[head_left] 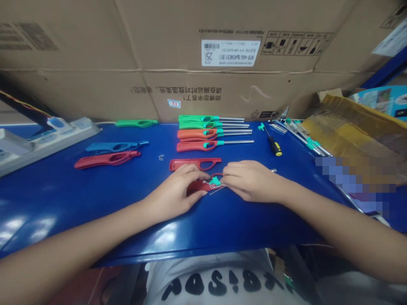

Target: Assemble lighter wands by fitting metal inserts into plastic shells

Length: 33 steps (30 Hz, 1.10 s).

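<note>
My left hand (178, 190) is closed around the back end of a red lighter shell half (197, 185), thumb on the near side. Inside that half sit a teal trigger (216, 181) and thin white wires. My right hand (251, 180) pinches at the front of the same shell, and its fingertips partly hide what they touch. Beyond its knuckles pokes a metal tube tip (273, 170). A thin metal rod (216, 191) shows just below the fingers. Right behind my hands lies another red shell half (193, 164).
Several assembled stick lighters (200, 146) lie in a row behind. Left are blue (108, 147), red (104, 159) and green (136, 123) shells, small screws (161, 157) and a power strip (70, 133). Right are a screwdriver (275, 146), metal tubes (311, 144) and a taped carton (356, 131).
</note>
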Motion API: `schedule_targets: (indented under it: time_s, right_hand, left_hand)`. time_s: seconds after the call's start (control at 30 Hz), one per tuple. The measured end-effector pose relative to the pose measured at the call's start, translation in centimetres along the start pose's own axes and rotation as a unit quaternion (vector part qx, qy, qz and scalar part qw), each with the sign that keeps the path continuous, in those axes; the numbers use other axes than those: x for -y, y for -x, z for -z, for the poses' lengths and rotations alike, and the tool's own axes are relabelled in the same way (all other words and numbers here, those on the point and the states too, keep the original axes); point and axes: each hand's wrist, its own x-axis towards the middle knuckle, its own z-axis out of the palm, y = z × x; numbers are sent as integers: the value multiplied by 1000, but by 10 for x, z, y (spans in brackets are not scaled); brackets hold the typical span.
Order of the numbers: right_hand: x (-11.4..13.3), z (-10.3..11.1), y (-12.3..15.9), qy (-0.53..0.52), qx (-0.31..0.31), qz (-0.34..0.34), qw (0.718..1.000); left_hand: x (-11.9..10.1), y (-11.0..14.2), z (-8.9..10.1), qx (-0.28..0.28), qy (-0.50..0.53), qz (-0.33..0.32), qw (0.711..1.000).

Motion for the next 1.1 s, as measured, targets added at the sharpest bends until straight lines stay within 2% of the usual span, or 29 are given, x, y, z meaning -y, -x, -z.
schedule_targets:
  time_s: [0.07, 0.13, 0.27, 0.4, 0.47, 0.6, 0.77, 1.1]
  right_hand:
    - [1, 0, 0, -12, 3, -15, 1000]
    - [3, 0, 1, -63, 0, -65, 996]
    - [4, 0, 1, -203, 10, -183, 962]
    - [2, 0, 0, -229, -2, -231, 946]
    - [1, -1, -1, -220, -3, -222, 950]
    - [1, -6, -2, -185, 11, -161, 969]
    - [5, -10, -4, -121, -9, -97, 988]
    - [-10, 8, 5, -116, 48, -94, 988]
  left_hand:
    - [0, 0, 0, -3, 12, 1, 1000]
    - [0, 1, -1, -9, 26, 6, 1000]
    - [1, 1, -3, -17, 36, 8, 999]
    - [-2, 0, -1, -8, 28, 3, 1000]
    - [-5, 0, 0, 0, 27, 2, 1000]
    - [-9, 0, -1, -3, 25, -7, 1000]
    - [-8, -2, -4, -20, 2, -5, 1000]
    - [0, -4, 1, -28, -27, -10, 999]
